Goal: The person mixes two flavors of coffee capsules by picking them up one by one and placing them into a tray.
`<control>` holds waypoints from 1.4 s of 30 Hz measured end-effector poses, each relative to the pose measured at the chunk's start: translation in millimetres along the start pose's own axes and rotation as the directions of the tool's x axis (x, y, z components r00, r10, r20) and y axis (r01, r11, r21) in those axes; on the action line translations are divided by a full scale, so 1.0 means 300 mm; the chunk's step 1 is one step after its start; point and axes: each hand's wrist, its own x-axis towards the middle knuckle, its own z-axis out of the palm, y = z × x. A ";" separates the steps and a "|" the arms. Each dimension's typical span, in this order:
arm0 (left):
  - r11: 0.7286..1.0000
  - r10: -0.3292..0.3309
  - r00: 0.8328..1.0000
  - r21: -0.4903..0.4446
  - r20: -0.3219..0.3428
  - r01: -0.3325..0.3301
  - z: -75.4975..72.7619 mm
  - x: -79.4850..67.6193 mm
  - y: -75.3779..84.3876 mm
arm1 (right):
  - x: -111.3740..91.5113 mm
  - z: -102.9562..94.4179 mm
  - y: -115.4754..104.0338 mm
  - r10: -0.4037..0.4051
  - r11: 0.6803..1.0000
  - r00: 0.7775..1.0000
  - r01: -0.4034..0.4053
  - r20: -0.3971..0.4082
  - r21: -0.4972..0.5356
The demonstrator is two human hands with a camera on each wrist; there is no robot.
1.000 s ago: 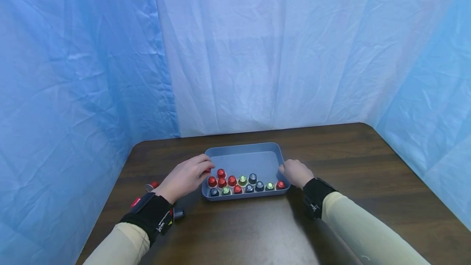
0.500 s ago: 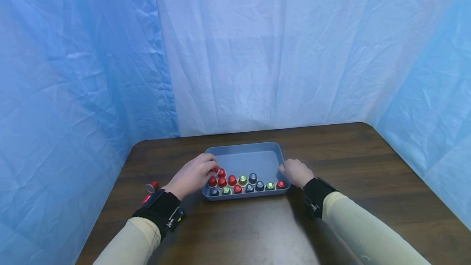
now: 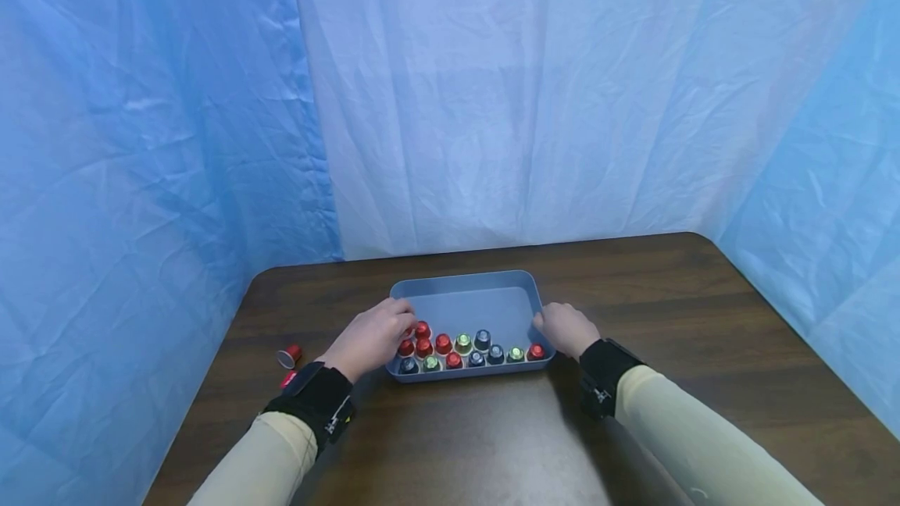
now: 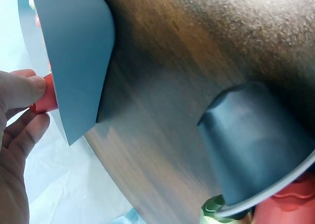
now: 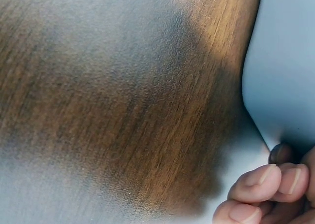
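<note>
At the left end of the grey-blue tray (image 3: pixel 460 379) on the desk (image 3: pixel 485 451), the left hand (image 3: pixel 371 336) pinches a red capsule (image 4: pixel 47 95), thumb and fingertips parted only by its width, near the standing capsules (image 3: pixel 443 344). The tray wall hides its lower part in the left wrist view; I can't tell whether it touches the tray floor. The right hand (image 3: pixel 566 328), fingers curled at the right rim, seems to me to grip the wall.

Handling, my judgement: very light, thin-shelled, smooth enough to skid from a careless pinch; stiff, yet easily dented. I'd take the tapered sides near the narrow crown, leaving the wide flange free to sit flat. A bump would probably topple neighbours. The tray looks rigid and light, so a rim hold suits it. Off left, a loose red capsule (image 3: pixel 289 356) lies on its side, pale lid showing; I'd not press there.
</note>
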 end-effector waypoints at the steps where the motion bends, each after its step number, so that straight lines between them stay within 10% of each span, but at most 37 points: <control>1: 1.000 -0.007 1.000 0.005 0.004 0.007 0.001 0.001 -0.001 | -0.001 0.000 -0.001 -0.002 1.000 1.000 0.002 0.000 0.000; 42: 0.992 0.001 1.000 0.124 0.016 -0.003 0.047 0.010 -0.026 | -0.004 -0.001 -0.003 0.026 1.000 1.000 -0.026 0.018 0.012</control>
